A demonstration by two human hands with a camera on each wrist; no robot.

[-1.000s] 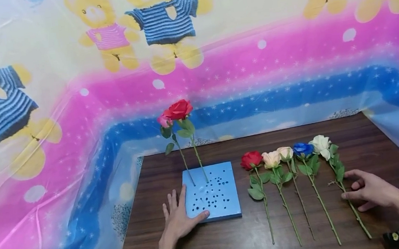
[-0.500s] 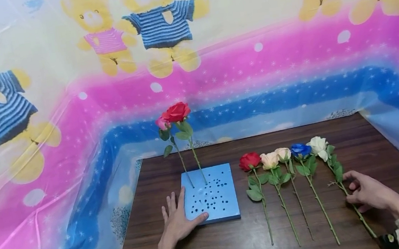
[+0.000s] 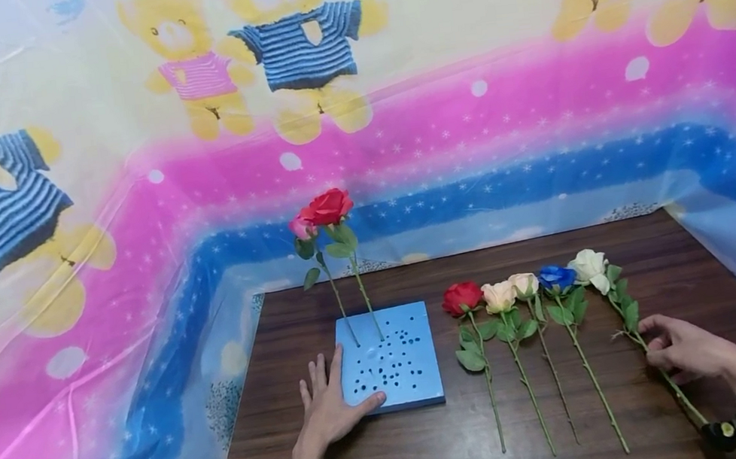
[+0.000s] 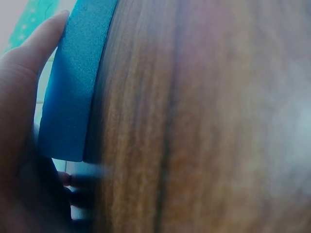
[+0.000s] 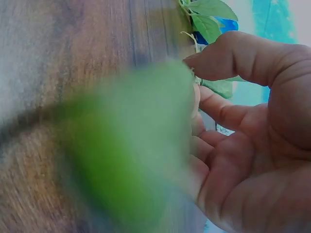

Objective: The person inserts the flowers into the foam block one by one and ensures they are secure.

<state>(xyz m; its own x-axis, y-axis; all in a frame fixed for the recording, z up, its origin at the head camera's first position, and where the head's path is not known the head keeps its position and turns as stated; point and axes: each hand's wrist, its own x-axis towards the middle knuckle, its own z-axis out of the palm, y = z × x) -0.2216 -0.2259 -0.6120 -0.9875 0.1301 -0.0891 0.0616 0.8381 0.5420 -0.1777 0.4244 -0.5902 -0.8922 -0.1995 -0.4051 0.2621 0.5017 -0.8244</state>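
In the head view my right hand (image 3: pixel 696 355) pinches the stem of a white rose (image 3: pixel 591 268) at the right end of a row of roses. Thumb and fingers meet at that stem in the right wrist view, where a large blurred green shape (image 5: pixel 131 145) fills the front. My left hand (image 3: pixel 334 411) rests against the left side and front corner of a blue foam block (image 3: pixel 420 386) dotted with holes. Its fingers are spread, with the thumb on the block's front edge. A red rose (image 3: pixel 329 207) and a pink rose (image 3: pixel 303 227) stand in the block's back left part.
Left of the white rose lie a blue rose (image 3: pixel 556 278), two cream roses, one of them a fuller bloom (image 3: pixel 500 296), and a red rose (image 3: pixel 462 297). All lie on the dark wooden table (image 3: pixel 434 449). A bear-patterned cloth (image 3: pixel 432 131) hangs behind.
My right hand has closed its fingers on the white rose's stem, and the stem's lower end has swung right toward the wrist. My left hand stays at the block.
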